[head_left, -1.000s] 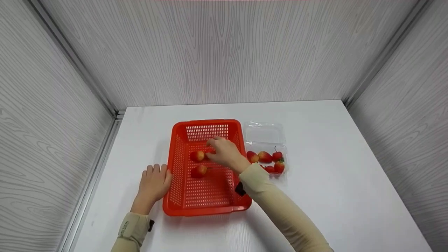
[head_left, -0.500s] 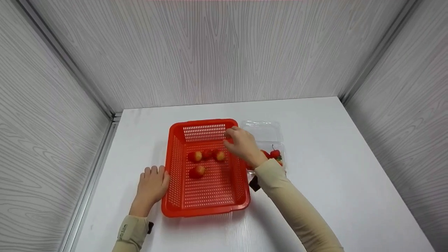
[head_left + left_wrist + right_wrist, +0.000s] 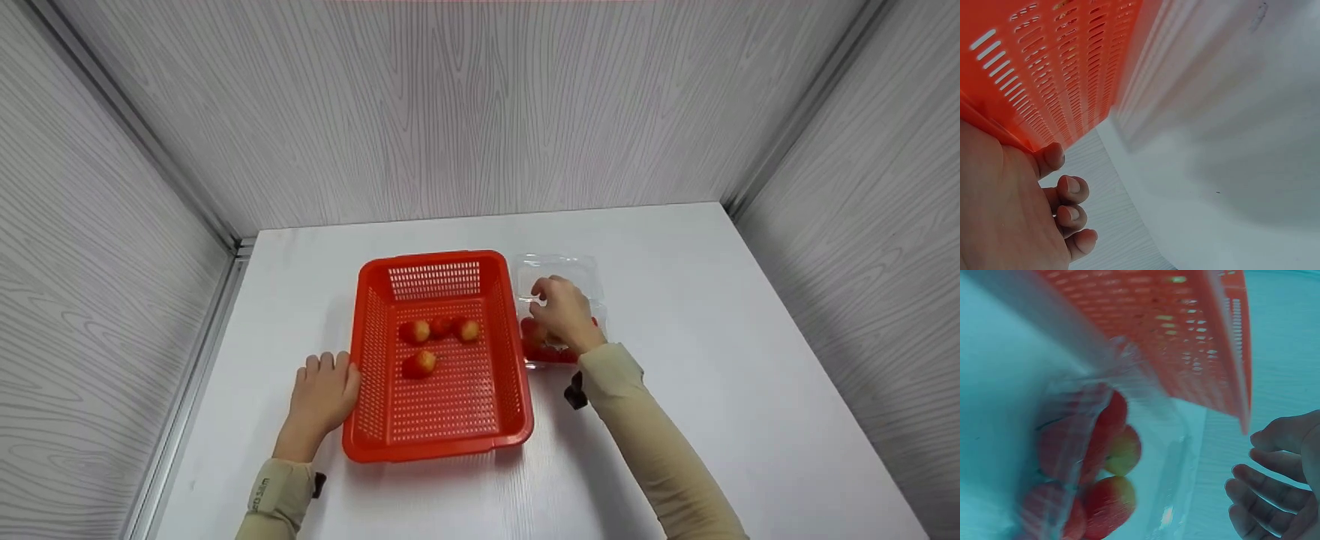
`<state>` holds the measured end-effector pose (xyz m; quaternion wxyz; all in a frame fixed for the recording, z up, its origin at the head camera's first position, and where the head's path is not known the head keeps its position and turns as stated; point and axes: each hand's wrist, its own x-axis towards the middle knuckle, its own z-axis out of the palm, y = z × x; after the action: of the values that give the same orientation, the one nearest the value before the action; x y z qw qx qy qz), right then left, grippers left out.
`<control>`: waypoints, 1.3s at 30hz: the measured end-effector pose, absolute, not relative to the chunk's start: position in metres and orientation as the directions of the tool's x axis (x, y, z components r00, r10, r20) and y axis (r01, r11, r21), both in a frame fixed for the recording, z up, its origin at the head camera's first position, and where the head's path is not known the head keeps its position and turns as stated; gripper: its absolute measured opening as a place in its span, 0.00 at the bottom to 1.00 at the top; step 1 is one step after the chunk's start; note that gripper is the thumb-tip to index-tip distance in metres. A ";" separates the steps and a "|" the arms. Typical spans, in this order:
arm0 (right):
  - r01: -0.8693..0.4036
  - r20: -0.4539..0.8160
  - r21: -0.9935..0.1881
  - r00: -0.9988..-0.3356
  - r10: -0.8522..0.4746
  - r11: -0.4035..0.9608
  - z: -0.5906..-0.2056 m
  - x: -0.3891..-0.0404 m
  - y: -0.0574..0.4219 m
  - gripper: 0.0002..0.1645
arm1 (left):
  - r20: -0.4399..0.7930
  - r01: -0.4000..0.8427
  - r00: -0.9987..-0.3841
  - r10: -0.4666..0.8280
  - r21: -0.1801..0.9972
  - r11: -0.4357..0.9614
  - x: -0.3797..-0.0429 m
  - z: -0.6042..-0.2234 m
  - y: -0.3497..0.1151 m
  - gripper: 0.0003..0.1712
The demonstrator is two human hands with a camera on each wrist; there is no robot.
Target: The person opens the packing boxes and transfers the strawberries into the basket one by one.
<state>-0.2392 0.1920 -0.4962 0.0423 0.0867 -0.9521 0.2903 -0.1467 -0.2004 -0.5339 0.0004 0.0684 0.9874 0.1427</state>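
Fruit in glossy red and yellow [image 3: 418,364] lies in a rectangular red plastic basket with slotted walls [image 3: 420,452]: three pieces sit close together in a row across the far half, with a fourth nearer the person. The left hand [image 3: 321,394] is beside the basket, touching the outer side of its left rim, with the fingers loosely bent.

To the basket's right, just beside it, is a hinged clear plastic container [image 3: 576,268], its lid laid back away from the person. Red and yellow-red fruits [image 3: 1109,509] lie in its near half, though glare and blur in the right wrist view make them hard to count. The right hand [image 3: 568,311] is over this container, thumb and fingertips apart and nothing between them.

Both arms wear beige sleeves [image 3: 671,465]. Everything stands on a smooth white table [image 3: 697,360], enclosed by grey wood-grained panels [image 3: 465,112].
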 end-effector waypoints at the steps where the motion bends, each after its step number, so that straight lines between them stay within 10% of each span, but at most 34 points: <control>1: -0.174 0.112 -0.551 -0.985 -0.135 0.816 -0.500 -0.239 0.195 0.12 | 0.018 0.137 -0.990 0.137 0.282 0.950 -0.147 -0.534 -0.200 0.16; 39: 0.022 -0.081 -0.646 -0.996 -0.040 0.763 -0.572 -0.229 0.197 0.23 | -0.002 0.130 -0.991 0.137 0.293 0.947 -0.146 -0.533 -0.200 0.16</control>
<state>-0.2289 0.1973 -0.5723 -0.0452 0.0049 -0.9378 0.3441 -0.1462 -0.2003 -0.5332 0.0114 0.0676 0.9866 0.1478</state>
